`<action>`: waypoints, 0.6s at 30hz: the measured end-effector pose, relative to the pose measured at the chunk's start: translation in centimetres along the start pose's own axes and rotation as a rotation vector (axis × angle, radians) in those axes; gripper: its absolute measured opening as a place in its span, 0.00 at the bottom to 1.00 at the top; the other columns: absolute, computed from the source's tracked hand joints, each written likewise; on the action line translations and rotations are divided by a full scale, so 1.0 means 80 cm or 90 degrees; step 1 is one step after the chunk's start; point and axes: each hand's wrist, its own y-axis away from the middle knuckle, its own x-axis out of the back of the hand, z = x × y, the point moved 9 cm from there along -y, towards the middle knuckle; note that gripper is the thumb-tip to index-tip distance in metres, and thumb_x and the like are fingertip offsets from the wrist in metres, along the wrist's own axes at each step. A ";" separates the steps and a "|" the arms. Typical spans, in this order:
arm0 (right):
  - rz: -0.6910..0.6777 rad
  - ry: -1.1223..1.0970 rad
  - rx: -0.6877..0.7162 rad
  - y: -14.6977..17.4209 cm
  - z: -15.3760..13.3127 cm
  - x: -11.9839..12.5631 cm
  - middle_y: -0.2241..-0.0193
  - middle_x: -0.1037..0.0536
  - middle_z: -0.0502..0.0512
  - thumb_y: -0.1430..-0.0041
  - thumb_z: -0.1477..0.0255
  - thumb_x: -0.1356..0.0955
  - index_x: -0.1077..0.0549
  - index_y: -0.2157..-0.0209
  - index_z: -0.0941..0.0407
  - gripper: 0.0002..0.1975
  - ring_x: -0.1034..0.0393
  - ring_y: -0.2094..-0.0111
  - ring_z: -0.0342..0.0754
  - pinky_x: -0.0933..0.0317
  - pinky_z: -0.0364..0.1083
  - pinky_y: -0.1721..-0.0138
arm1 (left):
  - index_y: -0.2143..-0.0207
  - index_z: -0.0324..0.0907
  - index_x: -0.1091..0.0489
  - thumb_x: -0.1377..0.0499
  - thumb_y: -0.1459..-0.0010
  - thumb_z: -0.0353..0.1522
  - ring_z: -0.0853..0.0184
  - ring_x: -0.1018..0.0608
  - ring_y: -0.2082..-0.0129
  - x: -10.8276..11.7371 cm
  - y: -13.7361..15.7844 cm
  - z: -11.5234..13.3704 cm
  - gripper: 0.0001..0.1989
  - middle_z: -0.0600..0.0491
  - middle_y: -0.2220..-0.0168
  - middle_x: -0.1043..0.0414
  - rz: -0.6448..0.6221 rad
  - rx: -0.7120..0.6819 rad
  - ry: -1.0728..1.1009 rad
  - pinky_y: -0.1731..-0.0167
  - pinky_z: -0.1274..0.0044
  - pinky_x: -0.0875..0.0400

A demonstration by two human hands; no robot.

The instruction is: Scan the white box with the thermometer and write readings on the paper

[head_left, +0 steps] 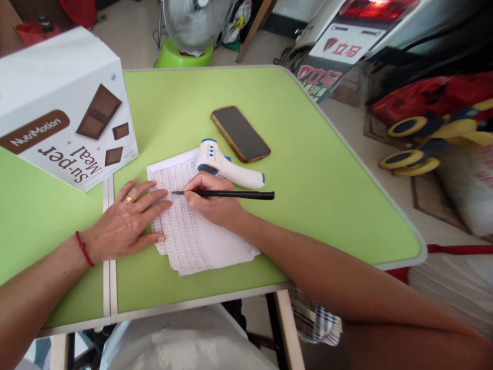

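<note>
My right hand (211, 201) grips a black pen (239, 195), its tip against sheets of paper (227, 246) covered on the left part with rows of small handwriting, too small to read. Flat and with fingers spread, my left hand (133, 221) presses on the left edge of the paper; it wears a gold ring and a red cord bracelet. A white and blue infrared thermometer (231, 167) lies across the top of the sheets, just beyond my right hand. Farther back is a phone (242, 133) in a brown case, its screen dark.
A large white "NutriMotion" box (73, 113) stands on the left of the green folding table (327, 205). Beyond the table are a fan (192, 23) on a green stool (185, 55), and a scooter's rear (339, 49). Yellow-wheeled gear (414, 156) sits at right.
</note>
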 end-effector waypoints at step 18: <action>0.003 0.010 -0.011 -0.001 0.002 0.001 0.83 0.31 0.46 0.54 0.76 0.34 0.33 0.79 0.55 0.04 0.41 0.80 0.39 0.45 0.42 0.78 | 0.41 0.37 0.38 0.55 0.33 0.49 0.46 0.42 0.36 0.000 0.001 -0.001 0.30 0.40 0.38 0.39 0.001 -0.004 -0.001 0.40 0.49 0.50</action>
